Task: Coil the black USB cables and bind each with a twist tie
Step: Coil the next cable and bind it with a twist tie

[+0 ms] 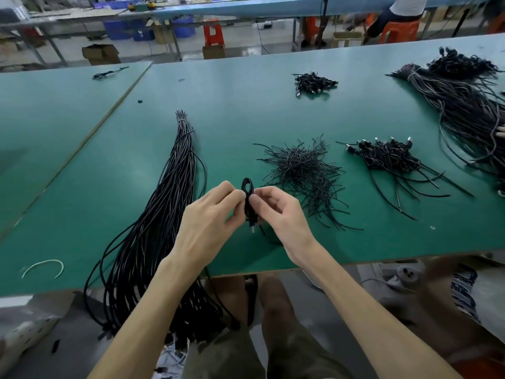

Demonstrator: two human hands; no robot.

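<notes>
1. Coiled black USB cable [247, 198]: a narrow upright hank with a loop at the top and a metal-tipped plug hanging below. It is held in the air between both hands, above the near part of the green-topped work table [232, 110].
2. Left hand [207, 217]: thumb and forefinger pinch the middle of the coil from the left. The other fingers are loosely curled beneath.
3. Right hand [281, 214]: thumb and forefinger pinch the same middle from the right. The other fingers are bent and slightly apart. Whether a tie is round the coil cannot be told.
4. Long bundle of straight black cables [164, 214]: lies on the table left of the hands, with its near end hanging over the table edge.
5. Loose heap of thin black twist ties [303, 168]: on the table, just beyond and right of the right hand.
6. Pile of small coiled black cables with plugs [388, 155]: on the table, right of the ties.
7. Smaller pile of coiled cables [314, 83]: towards the far side of the table.
8. Curved white strip [43, 266]: at the near left of the table.
</notes>
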